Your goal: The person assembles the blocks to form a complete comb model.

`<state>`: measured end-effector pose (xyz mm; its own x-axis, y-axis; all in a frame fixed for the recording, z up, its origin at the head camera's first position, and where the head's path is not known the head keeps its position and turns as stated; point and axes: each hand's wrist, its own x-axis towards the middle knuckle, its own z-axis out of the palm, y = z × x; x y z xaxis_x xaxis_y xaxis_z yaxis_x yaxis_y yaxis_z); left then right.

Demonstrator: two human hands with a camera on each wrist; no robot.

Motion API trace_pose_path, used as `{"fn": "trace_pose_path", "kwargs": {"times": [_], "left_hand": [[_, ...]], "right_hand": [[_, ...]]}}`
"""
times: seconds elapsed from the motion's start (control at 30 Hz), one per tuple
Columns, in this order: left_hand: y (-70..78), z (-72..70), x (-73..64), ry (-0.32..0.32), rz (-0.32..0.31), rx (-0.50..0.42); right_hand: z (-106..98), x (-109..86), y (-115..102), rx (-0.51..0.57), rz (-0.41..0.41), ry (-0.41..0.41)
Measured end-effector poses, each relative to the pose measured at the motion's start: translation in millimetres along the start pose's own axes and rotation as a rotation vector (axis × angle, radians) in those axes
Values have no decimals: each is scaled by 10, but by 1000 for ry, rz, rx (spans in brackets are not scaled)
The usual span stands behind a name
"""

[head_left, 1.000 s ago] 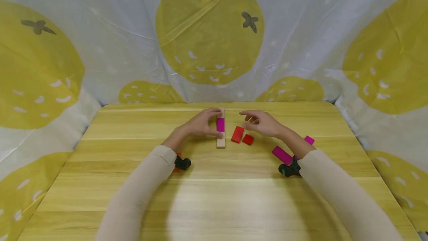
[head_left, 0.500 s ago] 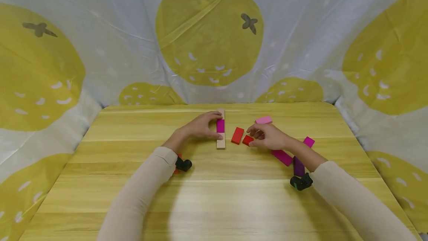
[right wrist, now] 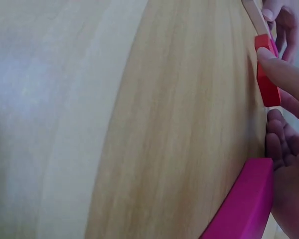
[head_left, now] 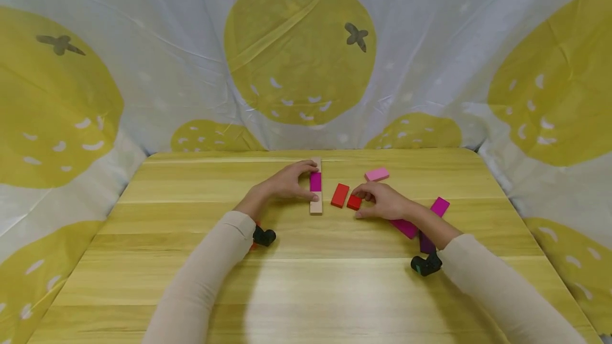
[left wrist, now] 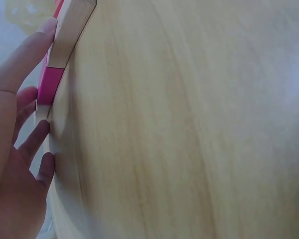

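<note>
A small red block (head_left: 354, 204) lies flat on a wood-grained counter (head_left: 306, 301), at about 2 o'clock from the counter's middle, with 12 at the far edge. It looks like painted wood, so it is probably light, stiff and hard to damage; its smooth faces might slide a little under dry skin. Its straight, opposite sides seem the best place to take hold, thumb on one and fingertip on the other.

The person's right hand (head_left: 385, 200) reaches in from 4 o'clock, thumb and forefinger parted about the block. The forefinger appears to touch its top edge, while the thumb looks just apart from it.

The left hand (head_left: 287, 180) is spread in a wide C beside a straight row: a magenta block (head_left: 315, 182) between a near pale block (head_left: 316, 208) and a far pale block (head_left: 319, 162). Thumb and forefinger tips seem to rest on the two pale ones, which have a bare, matt wood look.

From the small red block, a larger red block (head_left: 340, 196) sits just beside it at 10 o'clock, and a flat pink block (head_left: 376, 174) lies between 1 and 2 o'clock. All are crisp-edged and rectangular. Behind the counter hangs creased pale cloth (head_left: 416, 68) printed with yellow fruit.
</note>
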<state>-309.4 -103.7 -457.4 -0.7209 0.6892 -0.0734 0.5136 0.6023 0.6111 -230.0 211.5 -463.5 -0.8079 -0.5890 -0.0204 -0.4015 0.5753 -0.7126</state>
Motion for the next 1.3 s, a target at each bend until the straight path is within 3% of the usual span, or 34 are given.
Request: {"fn": "trace_pose_path", "kwargs": {"times": [0.3, 0.67, 0.9, 1.13, 1.3], "left_hand": [[-30, 14, -16, 20, 11, -34], [-41, 30, -14, 16, 9, -45], [-45, 29, -18, 14, 4, -45], [-32, 29, -33, 14, 3, -36], [-30, 31, -34, 16, -3, -36]], "right_hand": [[61, 26, -7, -89, -16, 63], [75, -14, -68, -67, -24, 90], [163, -11, -280, -42, -69, 68], [377, 45, -520, -44, -113, 15], [509, 87, -639, -77, -93, 26]]}}
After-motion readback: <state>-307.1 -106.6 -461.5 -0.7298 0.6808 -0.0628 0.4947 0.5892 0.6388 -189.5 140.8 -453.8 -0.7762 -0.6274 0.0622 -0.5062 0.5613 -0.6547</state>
